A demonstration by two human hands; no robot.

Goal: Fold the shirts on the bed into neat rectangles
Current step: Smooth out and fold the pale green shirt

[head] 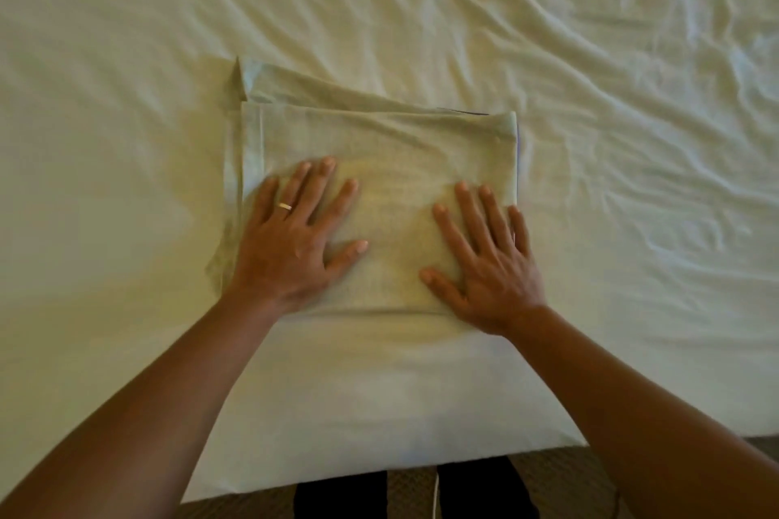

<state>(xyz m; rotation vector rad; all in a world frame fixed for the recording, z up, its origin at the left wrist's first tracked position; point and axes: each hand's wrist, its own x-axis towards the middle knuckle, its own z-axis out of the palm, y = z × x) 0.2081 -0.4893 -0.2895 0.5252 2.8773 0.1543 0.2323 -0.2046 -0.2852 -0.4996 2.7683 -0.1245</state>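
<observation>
A pale green shirt (379, 139) lies folded into a rough rectangle on the bed, near its front edge. A lower layer sticks out along the left side and at the far left corner. My left hand (291, 240), with a ring on one finger, lies flat with spread fingers on the shirt's near left part. My right hand (489, 261) presses flat on the near right part, its fingers spread and pointing away from me. Neither hand grips the cloth.
The bed (590, 97) is covered by a cream sheet with many wrinkles at the right and far side. Its front edge (379, 472) runs just below my forearms. Dark trouser legs (337, 495) and brown carpet show beneath it.
</observation>
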